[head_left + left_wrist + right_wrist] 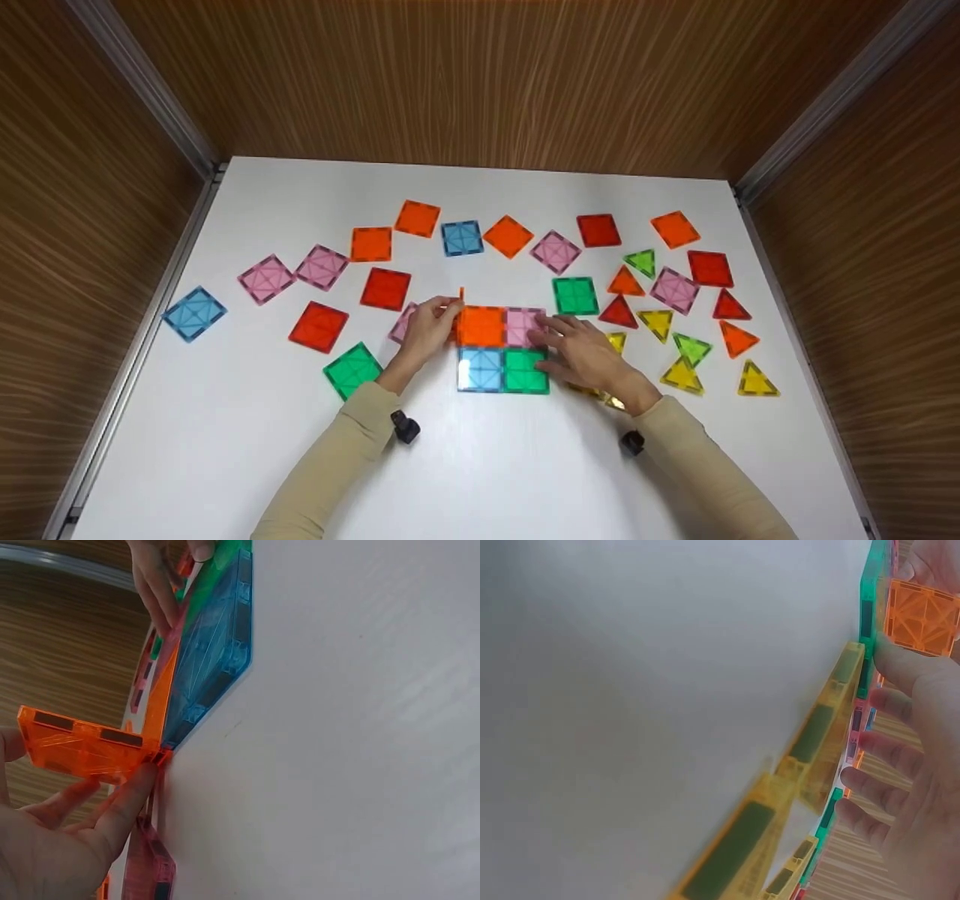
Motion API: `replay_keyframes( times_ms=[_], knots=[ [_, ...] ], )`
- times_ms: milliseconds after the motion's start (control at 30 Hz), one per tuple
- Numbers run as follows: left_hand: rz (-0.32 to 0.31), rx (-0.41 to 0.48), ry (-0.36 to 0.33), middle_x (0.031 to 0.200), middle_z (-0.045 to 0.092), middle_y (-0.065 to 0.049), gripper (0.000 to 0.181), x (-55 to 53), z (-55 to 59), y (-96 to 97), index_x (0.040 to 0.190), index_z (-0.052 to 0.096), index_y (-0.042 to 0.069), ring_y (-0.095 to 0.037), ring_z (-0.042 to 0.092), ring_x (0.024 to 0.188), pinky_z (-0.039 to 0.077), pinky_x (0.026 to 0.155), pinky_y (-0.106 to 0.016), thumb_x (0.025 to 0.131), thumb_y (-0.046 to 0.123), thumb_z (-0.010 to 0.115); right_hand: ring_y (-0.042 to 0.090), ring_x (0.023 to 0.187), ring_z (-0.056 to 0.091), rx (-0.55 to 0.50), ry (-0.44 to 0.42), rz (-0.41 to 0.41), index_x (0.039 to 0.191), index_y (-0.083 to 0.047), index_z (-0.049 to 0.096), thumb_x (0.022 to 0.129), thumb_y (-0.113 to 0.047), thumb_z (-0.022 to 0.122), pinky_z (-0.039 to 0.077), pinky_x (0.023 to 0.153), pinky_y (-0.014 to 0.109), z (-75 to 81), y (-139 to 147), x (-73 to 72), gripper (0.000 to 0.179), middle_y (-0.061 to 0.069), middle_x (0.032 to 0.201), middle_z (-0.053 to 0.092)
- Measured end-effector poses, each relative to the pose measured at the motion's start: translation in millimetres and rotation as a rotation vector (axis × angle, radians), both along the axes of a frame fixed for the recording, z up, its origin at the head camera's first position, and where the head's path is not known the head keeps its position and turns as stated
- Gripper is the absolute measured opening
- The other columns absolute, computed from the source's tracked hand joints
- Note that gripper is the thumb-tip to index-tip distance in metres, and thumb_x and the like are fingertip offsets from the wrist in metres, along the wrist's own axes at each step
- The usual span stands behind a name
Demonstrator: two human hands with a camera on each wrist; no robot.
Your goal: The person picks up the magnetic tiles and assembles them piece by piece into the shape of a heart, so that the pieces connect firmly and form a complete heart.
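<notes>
Four flat square magnetic tiles form a two-by-two block: orange [481, 327], pink [520, 324], light blue [480, 371] and green [523, 375]. At the block's left edge my left hand [426, 334] holds another orange square tile [82, 746]. That tile stands upright, its lower edge by the flat orange one, between thumb and fingers. My right hand [589, 356] rests over the block's right side, its fingers extended onto the pink and green tiles. In the right wrist view the upright orange tile [924, 617] shows beyond the right thumb.
Loose square tiles lie in an arc, from a blue one [194, 314] at left to a red one [709, 268] at right. Several triangles, such as a yellow one [757, 379], are scattered at right. Some yellow tiles lie partly under the right hand. Wooden panels [480, 82] enclose the white table [480, 480].
</notes>
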State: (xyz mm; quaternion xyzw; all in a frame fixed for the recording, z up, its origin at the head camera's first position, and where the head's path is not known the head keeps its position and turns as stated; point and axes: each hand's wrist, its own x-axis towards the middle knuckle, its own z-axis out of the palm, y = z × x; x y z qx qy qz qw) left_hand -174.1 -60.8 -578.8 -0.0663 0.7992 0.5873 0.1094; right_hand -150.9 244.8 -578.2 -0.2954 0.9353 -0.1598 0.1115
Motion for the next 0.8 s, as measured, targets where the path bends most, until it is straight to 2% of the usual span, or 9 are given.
replay_keyframes(
  times_ms=[267, 633, 800],
  knots=[
    [0.004, 0.023, -0.011, 0.114, 0.075, -0.012, 0.039, 0.4, 1.1, -0.4, 0.131, 0.071, 0.007, -0.02, 0.063, 0.09, 0.054, 0.071, -0.02, 0.106, 0.036, 0.062, 0.039, 0.154, 0.04, -0.007, -0.011, 0.003, 0.153, -0.027, 0.057, 0.103, -0.046, 0.066, 0.036, 0.122, 0.067, 0.9, -0.3, -0.3, 0.055, 0.006, 0.168, 0.044],
    [-0.015, 0.019, 0.02, 0.112, 0.076, -0.013, 0.043, 2.3, 2.4, -3.1, 0.13, 0.071, 0.008, -0.02, 0.068, 0.09, 0.058, 0.075, -0.024, 0.105, 0.041, 0.063, 0.04, 0.149, 0.046, -0.02, 0.043, 0.01, 0.149, -0.021, 0.062, 0.101, -0.044, 0.069, 0.041, 0.119, 0.067, 0.4, 0.1, 0.7, 0.053, 0.009, 0.164, 0.049],
    [-0.027, 0.011, 0.047, 0.12, 0.075, -0.012, 0.051, 9.5, 5.6, -4.1, 0.135, 0.067, 0.009, -0.024, 0.07, 0.101, 0.063, 0.082, -0.03, 0.1, 0.047, 0.07, 0.039, 0.149, 0.045, -0.025, 0.04, 0.01, 0.15, -0.022, 0.061, 0.101, -0.045, 0.069, 0.041, 0.118, 0.068, -0.3, 0.0, 1.3, 0.054, 0.009, 0.165, 0.049]
  ],
)
